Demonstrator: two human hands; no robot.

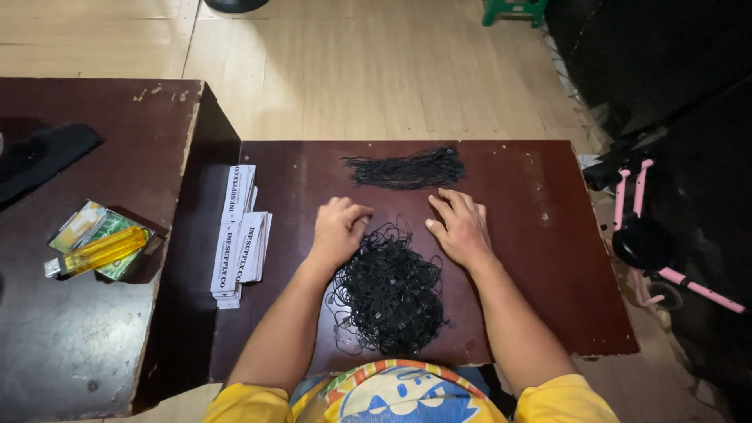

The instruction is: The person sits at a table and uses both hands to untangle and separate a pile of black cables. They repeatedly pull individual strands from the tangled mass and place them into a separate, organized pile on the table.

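Desk (548, 258), dark brown, fills centre frame; a second, taller desk (78, 329) sits at left.

Tangle (389, 291) of black cords lies lower centre, between your forearms and close to your body, so both hands can pick from it without stretching.

Straightened bundle (406, 170) of the same cords lies upper centre, well apart from the tangle, which keeps sorted from unsorted.

Stack of white tags (241, 239) sits centre left, just beside your left arm.

Left hand (338, 229): fingers curled at the tangle's upper edge; whether its grip pinches a cord, cannot tell.

Right hand (460, 225): grip apart, fingers spread flat on the desk, holding nothing.

Yellow lighter (102, 251) rests on a green pack (117, 232), far left, out of the way.
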